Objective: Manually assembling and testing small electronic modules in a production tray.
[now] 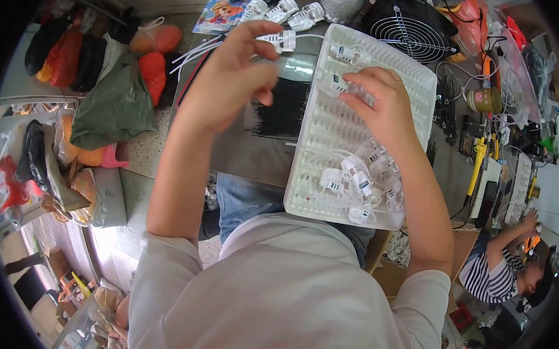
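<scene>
A translucent white tray with rows of small ridges lies across the table edge in front of me. Over its far part, my right hand pinches a clear-and-white plastic fitting with a dark mark. Another such fitting lies just beyond it. Several more fittings are heaped at the tray's near end. To the tray's left, my left hand hangs raised, slightly blurred, fingers loosely bent and apart, with nothing visible in them. Close behind its fingers is a white ribbed fitting with a cable.
Black thin strips lie between left hand and tray. At the back are several white corded fittings, a picture booklet and a black fan. Tools and a small can crowd the right. Another person sits at far right.
</scene>
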Action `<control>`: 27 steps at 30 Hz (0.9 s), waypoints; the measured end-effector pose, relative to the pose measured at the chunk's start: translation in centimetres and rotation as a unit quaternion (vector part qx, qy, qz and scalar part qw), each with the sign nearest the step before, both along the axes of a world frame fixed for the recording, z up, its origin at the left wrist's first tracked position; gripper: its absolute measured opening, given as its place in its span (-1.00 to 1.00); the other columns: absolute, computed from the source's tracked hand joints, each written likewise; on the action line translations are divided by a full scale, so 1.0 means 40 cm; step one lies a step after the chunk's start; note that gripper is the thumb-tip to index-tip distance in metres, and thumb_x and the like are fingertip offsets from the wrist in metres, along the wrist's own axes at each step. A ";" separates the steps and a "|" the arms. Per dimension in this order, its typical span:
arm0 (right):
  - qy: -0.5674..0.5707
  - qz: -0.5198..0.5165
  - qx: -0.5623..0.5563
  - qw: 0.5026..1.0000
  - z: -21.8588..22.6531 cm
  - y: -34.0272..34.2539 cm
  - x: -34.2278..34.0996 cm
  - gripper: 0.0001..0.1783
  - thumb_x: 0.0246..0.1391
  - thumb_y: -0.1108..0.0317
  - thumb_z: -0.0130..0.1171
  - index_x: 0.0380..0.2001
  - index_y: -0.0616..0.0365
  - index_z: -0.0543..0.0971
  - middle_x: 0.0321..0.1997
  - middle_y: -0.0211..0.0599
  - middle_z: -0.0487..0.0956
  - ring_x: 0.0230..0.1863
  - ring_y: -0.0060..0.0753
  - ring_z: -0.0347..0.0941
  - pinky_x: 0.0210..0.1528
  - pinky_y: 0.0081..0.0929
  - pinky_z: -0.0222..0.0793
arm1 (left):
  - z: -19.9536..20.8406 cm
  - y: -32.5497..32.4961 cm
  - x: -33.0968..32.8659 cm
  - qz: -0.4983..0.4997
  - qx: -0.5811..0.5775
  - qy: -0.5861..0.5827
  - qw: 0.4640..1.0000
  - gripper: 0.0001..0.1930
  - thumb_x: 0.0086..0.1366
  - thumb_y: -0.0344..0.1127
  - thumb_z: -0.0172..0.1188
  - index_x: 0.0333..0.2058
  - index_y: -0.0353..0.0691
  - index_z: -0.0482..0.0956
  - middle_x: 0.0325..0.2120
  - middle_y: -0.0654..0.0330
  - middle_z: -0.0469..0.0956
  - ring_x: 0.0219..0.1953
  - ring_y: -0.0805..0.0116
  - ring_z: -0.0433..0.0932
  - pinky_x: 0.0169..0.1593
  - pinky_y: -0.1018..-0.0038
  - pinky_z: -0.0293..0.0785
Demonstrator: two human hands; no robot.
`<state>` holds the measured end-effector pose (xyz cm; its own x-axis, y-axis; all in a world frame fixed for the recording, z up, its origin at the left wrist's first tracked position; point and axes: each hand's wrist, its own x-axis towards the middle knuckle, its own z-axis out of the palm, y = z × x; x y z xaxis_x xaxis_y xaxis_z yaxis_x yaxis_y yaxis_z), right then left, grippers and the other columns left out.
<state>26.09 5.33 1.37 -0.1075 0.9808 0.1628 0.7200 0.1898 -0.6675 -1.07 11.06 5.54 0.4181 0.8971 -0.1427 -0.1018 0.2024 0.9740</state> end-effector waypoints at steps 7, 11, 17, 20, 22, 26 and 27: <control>-0.041 0.014 0.036 0.998 -0.026 -0.006 -0.005 -0.65 -0.02 0.41 0.46 -0.10 0.17 0.70 -0.13 -0.32 0.56 -0.29 -0.36 0.54 -0.26 -0.48 0.49 | -0.122 0.095 -0.084 0.062 0.070 0.113 0.989 -0.68 0.22 -0.54 0.10 -0.04 -0.32 0.61 -0.40 0.38 0.44 -0.45 0.61 0.45 -0.34 0.63 0.42; -0.063 0.040 0.029 0.997 -0.017 -0.023 -0.009 -0.63 0.02 0.44 0.42 -0.05 0.15 0.68 -0.14 -0.31 0.55 -0.30 -0.34 0.53 -0.25 -0.46 0.49 | -0.184 0.102 -0.112 0.115 0.139 0.221 0.958 -0.71 0.23 -0.52 0.11 -0.07 -0.30 0.64 -0.39 0.33 0.51 -0.44 0.59 0.47 -0.29 0.60 0.46; -0.134 0.056 0.057 0.988 -0.022 -0.028 0.008 -0.55 0.06 0.45 0.38 0.06 0.08 0.64 -0.08 -0.29 0.56 -0.29 -0.29 0.54 -0.19 -0.44 0.48 | -0.184 0.057 -0.101 0.189 0.329 0.385 0.841 -0.78 0.24 -0.43 0.22 -0.14 -0.22 0.68 -0.28 0.06 0.62 -0.34 0.20 0.62 -0.17 0.35 0.55; -0.068 0.047 -0.037 0.996 0.016 -0.029 0.011 -0.47 0.04 0.43 0.39 0.14 0.03 0.60 -0.06 -0.21 0.56 -0.19 -0.23 0.55 -0.13 -0.42 0.49 | -0.189 0.047 -0.110 0.191 0.426 0.437 0.769 -0.78 0.22 -0.41 0.24 -0.15 -0.20 0.69 -0.23 0.04 0.62 -0.20 0.05 0.61 -0.08 0.26 0.53; -0.069 0.027 -0.012 0.997 0.078 -0.043 0.028 -0.45 0.04 0.44 0.38 0.16 0.04 0.58 -0.05 -0.17 0.56 -0.13 -0.17 0.55 -0.09 -0.39 0.49 | -0.183 0.035 -0.113 0.210 0.446 0.453 0.743 -0.78 0.21 -0.41 0.24 -0.15 -0.19 0.69 -0.21 0.05 0.62 -0.16 0.04 0.59 -0.05 0.23 0.52; -0.148 0.140 -0.064 0.977 0.125 -0.145 0.116 -0.46 0.06 0.48 0.32 0.16 0.09 0.56 0.02 -0.08 0.54 0.01 -0.05 0.51 0.03 -0.31 0.46 | -0.156 -0.003 -0.096 0.197 0.458 0.451 0.740 -0.79 0.20 -0.41 0.26 -0.17 -0.17 0.70 -0.18 0.09 0.61 -0.10 0.04 0.56 -0.01 0.21 0.49; -0.149 0.138 -0.064 0.977 0.119 -0.167 0.108 -0.46 0.06 0.48 0.32 0.16 0.09 0.56 0.02 -0.08 0.54 0.01 -0.05 0.51 0.03 -0.31 0.46 | -0.153 -0.010 -0.085 0.197 0.459 0.450 0.741 -0.79 0.20 -0.41 0.26 -0.17 -0.17 0.70 -0.18 0.09 0.61 -0.10 0.04 0.56 -0.01 0.21 0.49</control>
<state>30.42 -1.33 6.12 -0.3947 0.9180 -0.0387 0.8195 0.3327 -0.4666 -4.49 10.64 -0.56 0.2048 0.8161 0.5403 0.7962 -0.4600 0.3930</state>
